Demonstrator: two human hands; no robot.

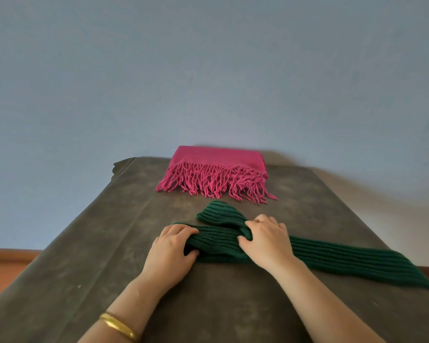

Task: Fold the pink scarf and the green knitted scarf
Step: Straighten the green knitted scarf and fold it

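Both hands, left hand [170, 251] and right hand [265, 241], fingers gripping green knitted scarf [332, 261], pink scarf [218, 160] folded (no writing).

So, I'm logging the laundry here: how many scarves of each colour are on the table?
Pink fringed scarf, folded at the far end of the dark table: 1
Dark green ribbed knitted scarf, gripped by the left hand and the right hand: 1
Total: 2

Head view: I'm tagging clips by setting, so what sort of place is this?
Probably a room in a home: a plain blue wall, a dark cloth-covered table against it, and a strip of orange-brown floor at the left.
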